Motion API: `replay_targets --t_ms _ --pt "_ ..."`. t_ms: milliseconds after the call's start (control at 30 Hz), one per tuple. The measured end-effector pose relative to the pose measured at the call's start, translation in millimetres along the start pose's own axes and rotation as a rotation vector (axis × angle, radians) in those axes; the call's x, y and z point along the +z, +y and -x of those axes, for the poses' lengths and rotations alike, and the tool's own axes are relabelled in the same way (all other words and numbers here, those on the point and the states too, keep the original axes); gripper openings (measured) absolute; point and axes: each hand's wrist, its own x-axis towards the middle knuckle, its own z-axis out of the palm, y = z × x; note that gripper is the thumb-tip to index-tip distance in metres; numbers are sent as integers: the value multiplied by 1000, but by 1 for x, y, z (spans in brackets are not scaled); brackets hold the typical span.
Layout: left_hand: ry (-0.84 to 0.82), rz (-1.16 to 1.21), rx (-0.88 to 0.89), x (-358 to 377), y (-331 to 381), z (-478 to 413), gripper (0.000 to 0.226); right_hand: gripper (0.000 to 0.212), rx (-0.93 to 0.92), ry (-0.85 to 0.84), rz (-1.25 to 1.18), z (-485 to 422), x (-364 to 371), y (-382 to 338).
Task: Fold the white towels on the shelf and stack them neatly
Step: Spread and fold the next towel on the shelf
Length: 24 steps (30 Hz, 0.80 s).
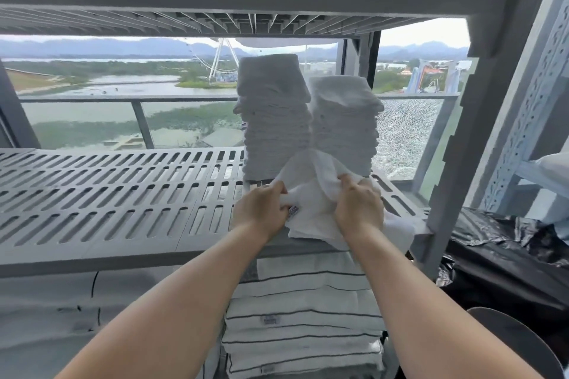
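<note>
grey slatted shelf (107,194) before window (77,71); lake (129,88) beyond

Place: looking like a high-rise linen storeroom.
Shelving: a grey slotted shelf (123,194) and a perforated upright (523,120) are framing everything.
Linen: stacks of folded white towels (274,132) are standing on it, striped towels (301,301) lying below.
Outlook: a Ferris wheel (222,60) is showing beyond glass.

Towel (311,194) between my left hand (261,209) and right hand (358,206), on shelf (123,194) edge; left stack (274,120), right stack (345,123) just behind grip; striped pile (301,311) below.
</note>
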Motion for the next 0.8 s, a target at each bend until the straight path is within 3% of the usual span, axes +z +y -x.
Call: replay_targets --t_ms 167,500,800 --pt "88 -30 -39 -21 -23 15 29 34 -99 65 -232 -2 5 -25" --pt "240 -115 -204 -97 -169 53 31 17 -262 -126 -633 26 33 -169" --pt "318 -117 -301 -163 -342 66 27 30 -124 -467 -980 48 80 -346"
